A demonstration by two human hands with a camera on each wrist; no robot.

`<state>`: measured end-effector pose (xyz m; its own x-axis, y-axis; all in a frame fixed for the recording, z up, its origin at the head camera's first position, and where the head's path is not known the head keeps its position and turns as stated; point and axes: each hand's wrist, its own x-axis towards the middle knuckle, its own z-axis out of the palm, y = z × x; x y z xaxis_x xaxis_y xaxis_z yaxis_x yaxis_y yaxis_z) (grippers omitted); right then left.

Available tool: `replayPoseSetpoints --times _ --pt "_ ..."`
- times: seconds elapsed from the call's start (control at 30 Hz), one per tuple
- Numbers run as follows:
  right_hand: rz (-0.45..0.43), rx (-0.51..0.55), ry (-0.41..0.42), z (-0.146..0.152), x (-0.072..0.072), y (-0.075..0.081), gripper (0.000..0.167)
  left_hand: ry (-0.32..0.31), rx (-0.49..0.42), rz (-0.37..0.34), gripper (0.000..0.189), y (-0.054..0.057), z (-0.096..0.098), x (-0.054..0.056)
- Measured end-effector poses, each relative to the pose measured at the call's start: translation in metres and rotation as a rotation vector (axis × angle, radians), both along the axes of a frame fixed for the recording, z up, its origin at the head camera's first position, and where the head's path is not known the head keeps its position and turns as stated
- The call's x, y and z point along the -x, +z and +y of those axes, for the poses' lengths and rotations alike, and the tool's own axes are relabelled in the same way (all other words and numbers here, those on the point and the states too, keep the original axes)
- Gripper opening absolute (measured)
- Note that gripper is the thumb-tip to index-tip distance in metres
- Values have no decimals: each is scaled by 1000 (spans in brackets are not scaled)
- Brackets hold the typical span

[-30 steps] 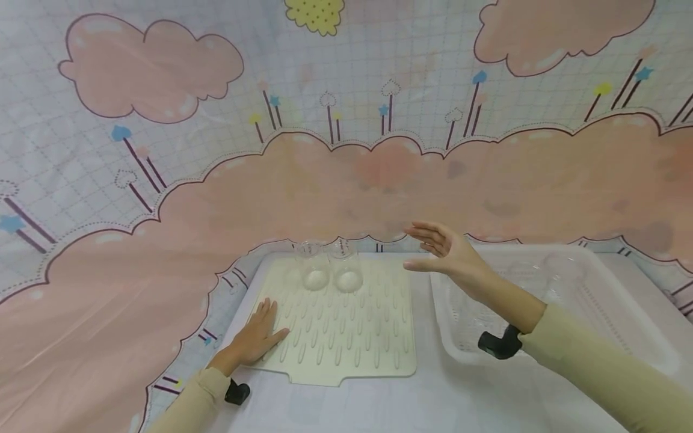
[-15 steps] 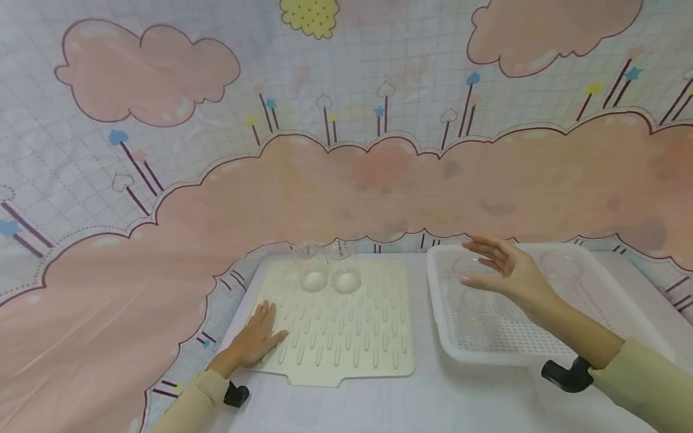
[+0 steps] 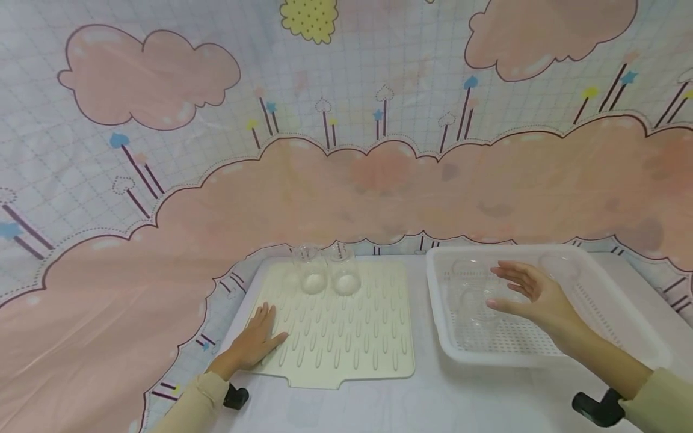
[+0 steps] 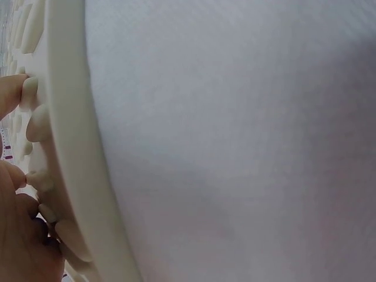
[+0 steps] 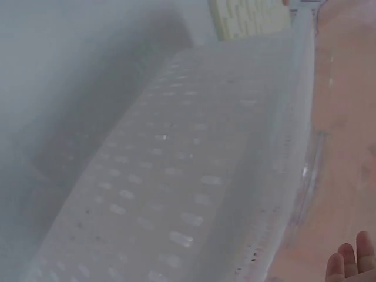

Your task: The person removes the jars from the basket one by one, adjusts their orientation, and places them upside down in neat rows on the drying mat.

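Note:
My left hand (image 3: 254, 341) lies flat, fingers spread, on the left edge of a cream ridged drying mat (image 3: 373, 319). In the left wrist view, its fingers (image 4: 13, 94) touch the mat's raised ridges. Two clear cups (image 3: 313, 278) (image 3: 345, 279) stand side by side toward the back of the mat. My right hand (image 3: 547, 307) hovers over a white perforated basket (image 3: 520, 359), thumb and fingers curved apart with nothing between them. Just left of it in the basket is a clear cup (image 3: 473, 307); another clear cup (image 3: 560, 266) is farther back, partly hidden by the hand.
Basket and mat sit side by side on a white-covered table (image 3: 411, 403), a narrow gap between them. A printed cloth backdrop (image 3: 346, 186) with clouds hangs right behind them. The basket's raised rim surrounds the cups inside.
My right hand has moved right from beside the mat, then down over the basket near the cup. My left hand has stayed on the mat, and the cups have not moved.

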<state>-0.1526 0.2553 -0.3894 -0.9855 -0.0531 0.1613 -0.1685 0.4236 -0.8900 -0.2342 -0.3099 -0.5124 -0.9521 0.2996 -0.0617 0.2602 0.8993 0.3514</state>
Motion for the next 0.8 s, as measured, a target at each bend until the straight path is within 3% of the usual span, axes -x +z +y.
replayPoseSetpoints --times 0.2,0.53,0.8 --pt "-24 -73 -8 7 -3 -16 82 11 19 -14 89 2 0 0" --pt "-75 -109 98 14 1 -34 84 19 11 -33 89 4 1 -3" --pt "-165 -128 126 11 5 -46 89 9 18 -16 89 3 -1 -2"
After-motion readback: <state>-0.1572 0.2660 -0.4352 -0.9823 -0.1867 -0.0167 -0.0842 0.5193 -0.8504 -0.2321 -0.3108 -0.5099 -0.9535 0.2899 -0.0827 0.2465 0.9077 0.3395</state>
